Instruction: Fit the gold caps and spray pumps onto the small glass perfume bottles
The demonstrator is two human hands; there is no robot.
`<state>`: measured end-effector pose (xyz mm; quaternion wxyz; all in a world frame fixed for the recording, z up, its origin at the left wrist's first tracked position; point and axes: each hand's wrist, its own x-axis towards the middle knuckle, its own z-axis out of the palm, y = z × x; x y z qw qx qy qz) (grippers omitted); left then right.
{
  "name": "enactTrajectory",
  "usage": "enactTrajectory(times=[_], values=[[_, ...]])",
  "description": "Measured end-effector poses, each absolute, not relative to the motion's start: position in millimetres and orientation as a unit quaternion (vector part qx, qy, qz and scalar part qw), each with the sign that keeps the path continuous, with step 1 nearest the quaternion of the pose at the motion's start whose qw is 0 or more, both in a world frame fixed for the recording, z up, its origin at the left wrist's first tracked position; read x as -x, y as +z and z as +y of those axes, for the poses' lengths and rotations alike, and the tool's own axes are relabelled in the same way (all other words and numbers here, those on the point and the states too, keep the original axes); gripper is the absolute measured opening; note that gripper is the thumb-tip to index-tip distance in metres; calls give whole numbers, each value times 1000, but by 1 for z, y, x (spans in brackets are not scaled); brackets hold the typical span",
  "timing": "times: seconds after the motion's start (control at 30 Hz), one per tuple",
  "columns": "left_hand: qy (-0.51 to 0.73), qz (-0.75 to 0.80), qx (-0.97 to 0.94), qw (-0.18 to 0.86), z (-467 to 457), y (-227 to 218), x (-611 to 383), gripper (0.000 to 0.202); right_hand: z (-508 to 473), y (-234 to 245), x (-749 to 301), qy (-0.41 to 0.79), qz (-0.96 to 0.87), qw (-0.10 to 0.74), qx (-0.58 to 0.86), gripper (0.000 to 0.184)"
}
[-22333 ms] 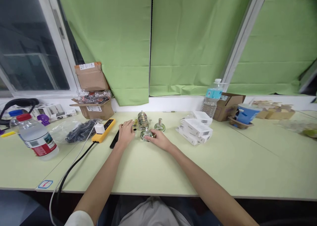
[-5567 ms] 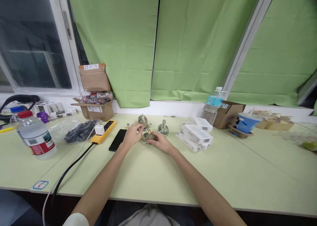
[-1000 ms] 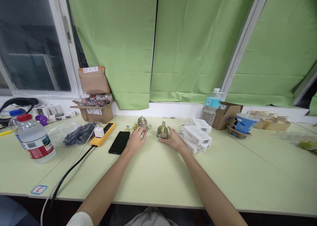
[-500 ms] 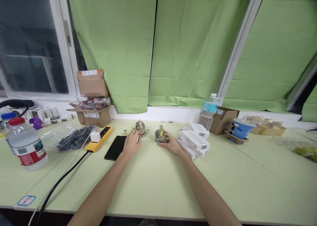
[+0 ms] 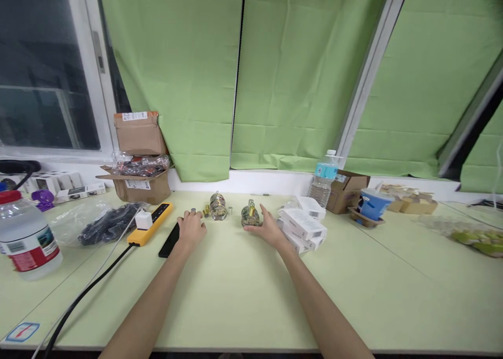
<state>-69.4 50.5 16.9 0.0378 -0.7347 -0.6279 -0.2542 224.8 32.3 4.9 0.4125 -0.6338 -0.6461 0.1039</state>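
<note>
My left hand [image 5: 191, 228] reaches over the black flat device [image 5: 168, 243], its fingers bent round a small metallic cylinder [image 5: 193, 210] whose top shows above them. The fingertips are hidden behind the hand. My right hand [image 5: 271, 229] is open at the right side of a round glass jar [image 5: 250, 217] with gold-coloured pieces standing at its top. Its thumb lies along the jar's front, and the forefinger points up, apart from it. Between the hands and farther back stands a second ribbed glass jar [image 5: 217, 207]. Small gold pieces [image 5: 206, 210] and a tiny clear cylinder [image 5: 230, 211] flank it.
White boxes [image 5: 302, 224] are piled beside my right wrist, with a water bottle [image 5: 323, 180] behind. A yellow power strip [image 5: 151, 226] with cables lies left of the black device. Farther out are a cardboard box [image 5: 141, 187], a large bottle [image 5: 29, 238] and a blue tub [image 5: 375, 204].
My left hand has moved left, from the ribbed jar to the small cylinder behind the black device. My right forefinger has lifted away from its jar. The view has turned slightly right.
</note>
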Motion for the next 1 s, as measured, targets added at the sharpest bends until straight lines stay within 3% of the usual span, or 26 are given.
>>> enactTrajectory(times=[0.1,0.23,0.37,0.83,0.93,1.0], values=[[-228,-626,745,31,48,18,70,31,24,18,-215,41,-641,437,630,96],[-216,-609,763,25,47,19,74,46,14,33,-198,-44,-652,508,562,64],[-209,-605,768,18,47,21,75,46,6,40,-186,-65,-658,544,517,45],[-216,-601,770,4,54,17,80,43,1,34,-166,-101,-708,511,477,27],[-300,-557,773,-55,58,13,76,37,-4,37,-161,-98,-723,509,456,24],[-385,-498,763,-147,60,11,69,30,-6,37,-158,-74,-741,500,443,23]])
